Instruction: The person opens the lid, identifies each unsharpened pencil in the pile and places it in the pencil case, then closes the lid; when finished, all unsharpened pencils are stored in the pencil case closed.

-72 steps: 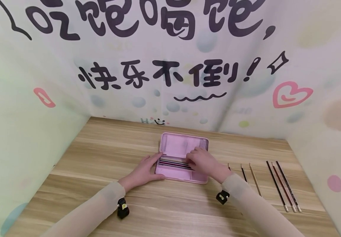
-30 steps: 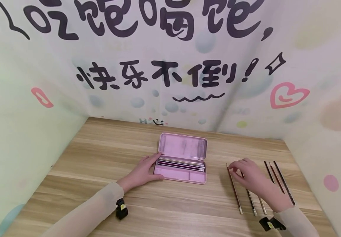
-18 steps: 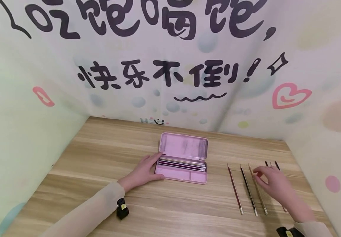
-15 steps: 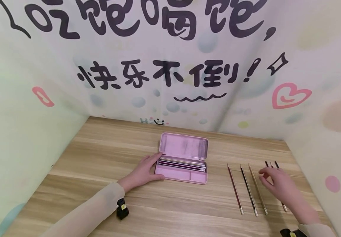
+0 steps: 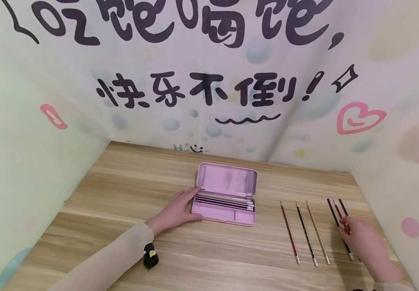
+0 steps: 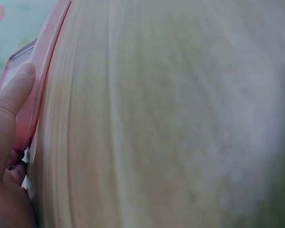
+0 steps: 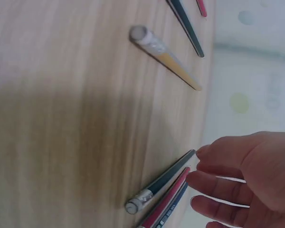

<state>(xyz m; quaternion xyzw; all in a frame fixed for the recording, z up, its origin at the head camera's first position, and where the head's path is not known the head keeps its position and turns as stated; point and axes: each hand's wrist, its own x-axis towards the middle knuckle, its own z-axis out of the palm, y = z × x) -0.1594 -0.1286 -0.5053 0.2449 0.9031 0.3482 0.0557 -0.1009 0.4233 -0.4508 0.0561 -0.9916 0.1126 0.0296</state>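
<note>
A pink pencil case [image 5: 227, 176] lies with its lid up at the middle of the table, several pencils [image 5: 224, 201] in its rear compartment. My left hand [image 5: 173, 211] rests at its left end, fingers extended, thumb [image 6: 20, 88] against the front side. At the right, my right hand [image 5: 366, 244] hovers over a group of three pencils, two dark and one red [image 5: 337, 207], partly covering them. In the right wrist view its fingertips are near the dark pencil [image 7: 168, 175] and the red pencil [image 7: 168, 197], with nothing visibly grasped.
Between the case and the right-hand group lie three more pencils, apart: a red one [image 5: 289, 232], a black one [image 5: 306, 235] and a natural-wood one [image 5: 318, 233]. The wooden table [image 5: 209, 258] meets printed curtains [image 5: 151, 129] at the back and sides.
My right hand has left the pencil case, passed rightward over the three separate pencils, and come to the rightmost group. My left hand stays at the case.
</note>
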